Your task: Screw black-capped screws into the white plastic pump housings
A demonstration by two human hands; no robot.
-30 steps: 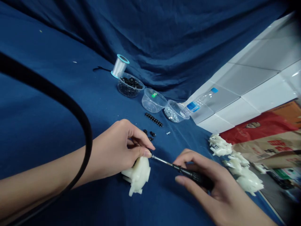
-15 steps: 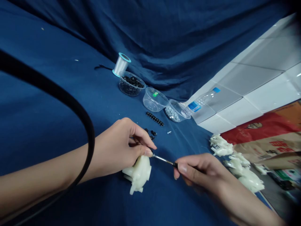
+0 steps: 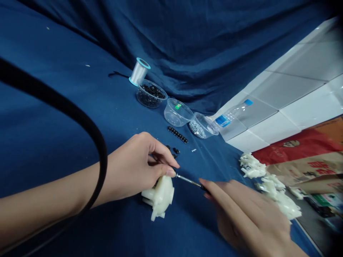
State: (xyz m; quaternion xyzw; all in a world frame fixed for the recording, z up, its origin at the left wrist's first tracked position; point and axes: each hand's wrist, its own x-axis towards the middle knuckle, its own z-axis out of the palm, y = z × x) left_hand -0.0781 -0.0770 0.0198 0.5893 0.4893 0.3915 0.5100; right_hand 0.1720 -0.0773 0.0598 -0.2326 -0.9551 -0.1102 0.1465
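My left hand (image 3: 136, 167) grips a white moulded plastic part (image 3: 160, 198) against the blue cloth, its fingers curled over the top. My right hand (image 3: 243, 217) holds a screwdriver, with the black handle mostly hidden under straightened fingers. The steel shaft (image 3: 189, 181) reaches left, its tip at my left fingertips, close to the white part. The contact point is hidden. Several small black pieces (image 3: 174, 151) lie just beyond my left fingers.
A black cable (image 3: 80, 107) arcs over my left forearm. Beyond lie a row of black pieces (image 3: 177, 134), a thread spool (image 3: 139, 71), clear cups (image 3: 177, 112) holding black or silver parts, and a water bottle (image 3: 230, 116). White plastic parts (image 3: 273, 189) are heaped at right.
My right hand has rolled, its fingers now stretched over the screwdriver handle. The shaft tip sits slightly further right. My left hand and the white part have barely moved.
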